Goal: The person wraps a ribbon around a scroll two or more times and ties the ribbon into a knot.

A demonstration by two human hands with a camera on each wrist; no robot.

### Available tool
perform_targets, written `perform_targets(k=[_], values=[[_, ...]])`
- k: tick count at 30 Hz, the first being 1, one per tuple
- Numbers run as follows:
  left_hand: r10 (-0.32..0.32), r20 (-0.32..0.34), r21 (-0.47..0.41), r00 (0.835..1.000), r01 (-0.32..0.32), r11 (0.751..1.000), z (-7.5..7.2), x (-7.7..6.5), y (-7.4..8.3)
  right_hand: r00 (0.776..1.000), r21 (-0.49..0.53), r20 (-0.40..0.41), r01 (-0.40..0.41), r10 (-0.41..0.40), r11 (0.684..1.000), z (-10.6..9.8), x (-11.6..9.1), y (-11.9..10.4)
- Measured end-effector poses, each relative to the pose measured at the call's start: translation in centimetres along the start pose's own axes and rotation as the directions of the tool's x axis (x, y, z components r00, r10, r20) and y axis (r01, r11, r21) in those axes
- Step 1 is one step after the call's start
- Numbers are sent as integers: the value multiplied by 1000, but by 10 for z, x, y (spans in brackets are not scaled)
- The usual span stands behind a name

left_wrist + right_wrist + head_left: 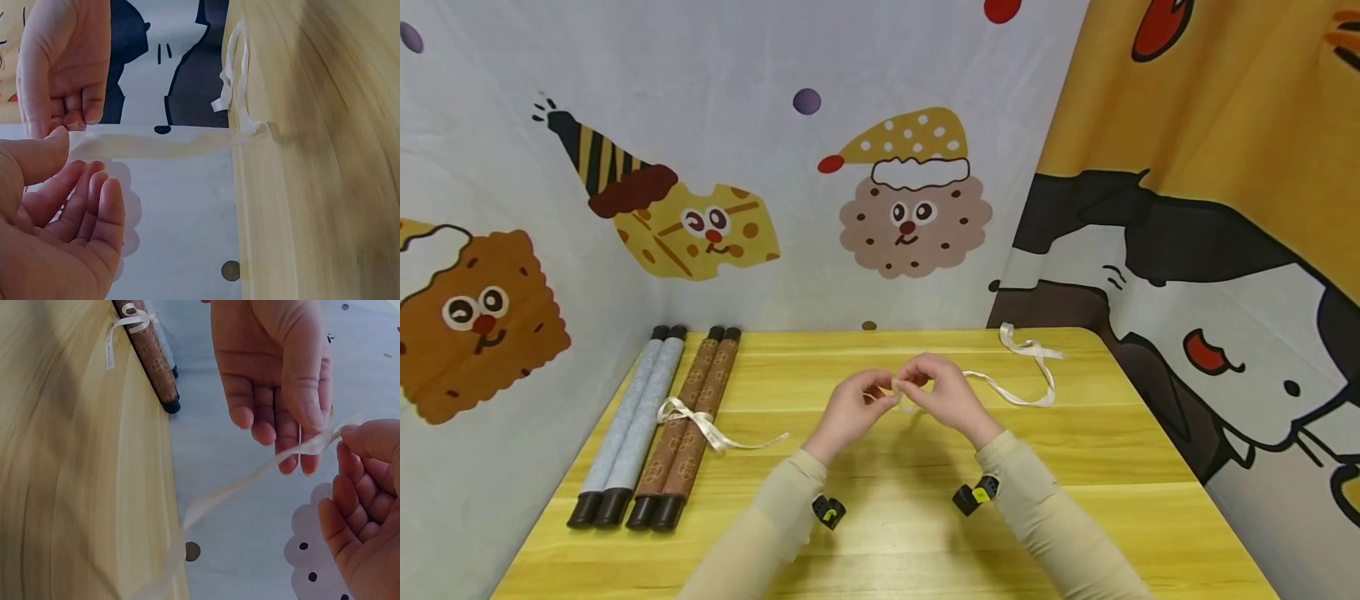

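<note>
Both hands meet above the middle of the table and hold one end of a thin white ribbon (1011, 393). My left hand (853, 408) pinches the ribbon between thumb and forefinger, its other fingers loosely bent. The right hand (943, 392) pinches it too, close beside the left fingertips. In the right wrist view the ribbon (244, 481) looks slightly twisted near the fingers and hangs off toward the table. The left wrist view shows the ribbon (156, 145) running flat from the fingertips; its far part lies in a loose curve at the table's back right.
At the left of the wooden table (880, 542) lie two grey-blue rolls (632, 417) and two brown patterned rolls (688, 433), all with black end caps. A white ribbon bow (688, 414) ties the brown pair. Printed cloth (737, 67) hangs behind the table.
</note>
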State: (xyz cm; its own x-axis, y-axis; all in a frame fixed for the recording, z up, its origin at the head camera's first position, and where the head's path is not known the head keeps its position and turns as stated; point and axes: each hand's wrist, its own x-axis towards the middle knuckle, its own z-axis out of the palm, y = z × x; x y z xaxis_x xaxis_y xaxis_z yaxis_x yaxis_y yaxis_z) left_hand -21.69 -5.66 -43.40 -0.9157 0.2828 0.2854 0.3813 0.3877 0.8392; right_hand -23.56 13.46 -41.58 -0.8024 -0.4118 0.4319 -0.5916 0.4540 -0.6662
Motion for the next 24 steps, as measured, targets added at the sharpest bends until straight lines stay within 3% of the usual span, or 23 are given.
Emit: perform_targets(k=[4, 11, 17, 24], values=[[1, -36, -2, 999, -1, 1000, 1, 1, 0, 1000, -1, 16, -18, 18, 1000, 2, 0, -1], [-42, -26, -57, 999, 40, 998, 1, 0, 2, 1000, 13, 14, -13, 13, 1000, 3, 0, -1], [-63, -127, -91, 990, 52, 994, -1, -1, 3, 999, 38, 1, -38, 38, 999, 3, 0, 4], [-73, -234, -135, 969, 42, 990, -6, 0, 6, 983, 68, 171, -86, 73, 994, 13, -4, 18]])
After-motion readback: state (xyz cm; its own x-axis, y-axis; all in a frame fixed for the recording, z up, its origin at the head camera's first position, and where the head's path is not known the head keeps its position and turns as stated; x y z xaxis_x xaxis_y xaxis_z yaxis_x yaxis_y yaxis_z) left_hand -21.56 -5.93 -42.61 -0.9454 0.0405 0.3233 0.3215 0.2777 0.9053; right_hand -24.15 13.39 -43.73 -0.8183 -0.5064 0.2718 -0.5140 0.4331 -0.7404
